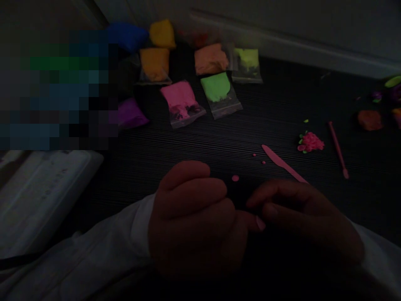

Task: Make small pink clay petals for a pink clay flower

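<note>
My left hand (196,221) is closed in a fist, back of the hand up, with its thumb pointing right. A small pale pink patch shows at that thumb's tip; whether it is clay or the nail I cannot tell. Close by on the right, my right hand (307,217) has its forefinger and thumb apart, with nothing visible between them. Beyond the hands lie a pink clay disc (235,178), two tiny pink clay balls (263,162) and a pink plastic modelling knife (282,162). A pink clay flower cluster (311,142) with green bits sits farther right.
Bags of coloured clay lie at the back, among them a pink bag (180,96) and a green bag (216,87). A pink modelling stick (338,148) and a reddish-brown lump (370,120) are at right. A white object (62,188) stands at left. The upper left is pixelated.
</note>
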### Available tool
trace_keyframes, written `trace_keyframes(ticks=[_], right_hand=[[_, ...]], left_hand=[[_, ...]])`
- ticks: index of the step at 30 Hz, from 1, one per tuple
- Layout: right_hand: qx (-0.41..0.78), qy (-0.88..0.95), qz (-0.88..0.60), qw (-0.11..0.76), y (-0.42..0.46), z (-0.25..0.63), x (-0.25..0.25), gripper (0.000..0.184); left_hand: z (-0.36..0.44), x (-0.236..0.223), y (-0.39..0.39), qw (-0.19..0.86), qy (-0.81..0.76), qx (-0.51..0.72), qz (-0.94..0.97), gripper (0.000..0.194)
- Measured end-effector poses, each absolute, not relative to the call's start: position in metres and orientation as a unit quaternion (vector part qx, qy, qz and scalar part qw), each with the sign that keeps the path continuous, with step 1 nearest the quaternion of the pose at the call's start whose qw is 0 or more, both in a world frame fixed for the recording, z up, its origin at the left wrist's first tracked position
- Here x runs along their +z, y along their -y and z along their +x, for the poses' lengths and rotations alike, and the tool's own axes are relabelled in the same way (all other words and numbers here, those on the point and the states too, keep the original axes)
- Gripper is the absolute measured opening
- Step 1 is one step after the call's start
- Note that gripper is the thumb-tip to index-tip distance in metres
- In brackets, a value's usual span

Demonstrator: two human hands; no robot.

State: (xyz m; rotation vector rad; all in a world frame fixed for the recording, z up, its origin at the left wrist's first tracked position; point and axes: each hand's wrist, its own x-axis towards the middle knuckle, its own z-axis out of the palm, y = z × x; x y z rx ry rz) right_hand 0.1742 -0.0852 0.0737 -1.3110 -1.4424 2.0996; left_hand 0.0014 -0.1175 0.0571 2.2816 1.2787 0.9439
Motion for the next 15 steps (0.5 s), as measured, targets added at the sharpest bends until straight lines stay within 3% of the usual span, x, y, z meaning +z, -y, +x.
trace_keyframes(ticks=[4, 15], right_hand=[[0.739, 0.5, -0.431, 0.132, 0.084, 0.175, 0.075, 0.007], [0.741, 0.488, -0.452, 0.1, 0.081, 0.176, 0.077, 0.007]], left_hand=[[-0.003, 0.056, 0.11, 0.044, -0.406, 0.403, 0.819, 0.011], [-0.009, 0.062, 0.1, 0.044, -0.373, 0.343, 0.861, 0.006]])
